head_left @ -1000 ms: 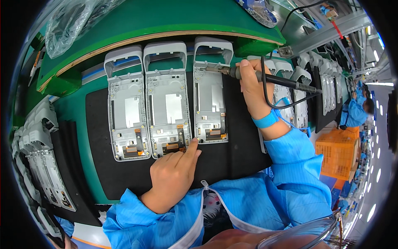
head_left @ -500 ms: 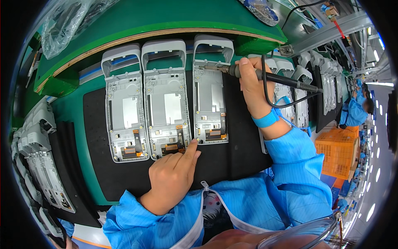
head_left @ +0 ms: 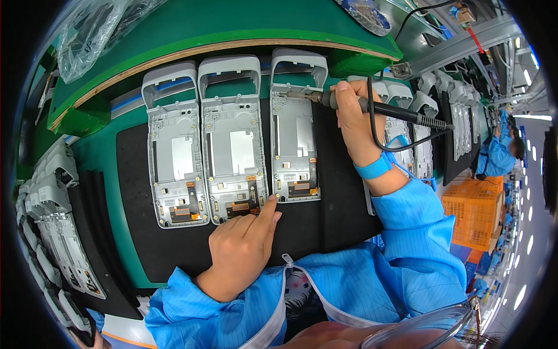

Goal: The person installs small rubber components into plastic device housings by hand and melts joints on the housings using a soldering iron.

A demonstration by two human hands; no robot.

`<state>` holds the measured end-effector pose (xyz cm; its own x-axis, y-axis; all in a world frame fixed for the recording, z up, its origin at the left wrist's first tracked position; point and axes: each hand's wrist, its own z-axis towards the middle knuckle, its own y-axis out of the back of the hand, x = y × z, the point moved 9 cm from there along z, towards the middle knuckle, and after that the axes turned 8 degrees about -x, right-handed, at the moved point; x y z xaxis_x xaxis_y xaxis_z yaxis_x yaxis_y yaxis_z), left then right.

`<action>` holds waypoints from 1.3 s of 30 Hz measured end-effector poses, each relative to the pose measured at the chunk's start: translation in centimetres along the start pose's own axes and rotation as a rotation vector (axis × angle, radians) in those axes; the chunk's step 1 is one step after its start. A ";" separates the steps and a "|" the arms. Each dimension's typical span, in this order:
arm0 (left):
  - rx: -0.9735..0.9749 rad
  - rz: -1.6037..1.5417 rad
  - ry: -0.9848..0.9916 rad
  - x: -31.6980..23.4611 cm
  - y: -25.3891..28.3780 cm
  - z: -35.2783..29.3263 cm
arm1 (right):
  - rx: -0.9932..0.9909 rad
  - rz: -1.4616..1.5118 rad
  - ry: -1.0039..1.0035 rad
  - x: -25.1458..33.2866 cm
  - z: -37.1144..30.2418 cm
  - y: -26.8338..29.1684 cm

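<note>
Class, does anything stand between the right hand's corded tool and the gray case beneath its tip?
Nothing visible: the tool in the right hand reaches over the gray case, and its cable loops away from the tip.

Has a green, wood-edged shelf (head_left: 232,23) at the far side, a metal beam (head_left: 459,47) far right, then an orange crate (head_left: 474,212) and bright lights (head_left: 529,239) right.
</note>
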<state>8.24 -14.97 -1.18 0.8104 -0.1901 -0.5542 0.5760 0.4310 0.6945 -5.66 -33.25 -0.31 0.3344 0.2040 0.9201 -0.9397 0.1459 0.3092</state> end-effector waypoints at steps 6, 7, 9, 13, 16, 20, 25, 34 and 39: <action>-0.010 -0.001 -0.002 0.0 0.7 0.0 | -0.050 -0.016 0.065 1.0 0.3 1.0; -0.018 -0.003 0.003 0.1 1.1 0.0 | -0.019 0.097 -0.009 1.5 0.1 0.9; -0.055 -0.017 0.012 0.4 1.9 0.0 | 0.007 0.119 -0.020 3.1 -0.6 0.4; -0.075 0.043 0.094 2.3 4.1 -0.5 | 0.083 0.053 0.006 4.3 -2.2 -2.7; -0.167 0.096 0.142 4.6 6.4 -1.7 | 0.140 0.043 0.004 4.3 -2.8 -4.9; -0.175 0.139 0.265 7.0 8.1 -2.7 | 0.150 0.000 0.037 4.2 -2.8 -6.2; -0.248 0.196 0.384 9.4 9.9 -4.0 | 0.202 -0.048 0.029 4.5 -3.5 -8.0; -0.237 0.257 0.542 11.4 10.9 -4.9 | 0.197 -0.071 0.028 4.0 -3.2 -8.5; -0.245 0.246 0.537 11.4 10.8 -4.9 | 0.190 -0.094 0.039 3.9 -3.2 -8.4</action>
<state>23.21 -8.19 -2.21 0.7131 0.3810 -0.5885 0.2872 0.6069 0.7410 3.75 -30.62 -0.10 0.4205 0.2356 0.8762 -0.8995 -0.0180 0.4365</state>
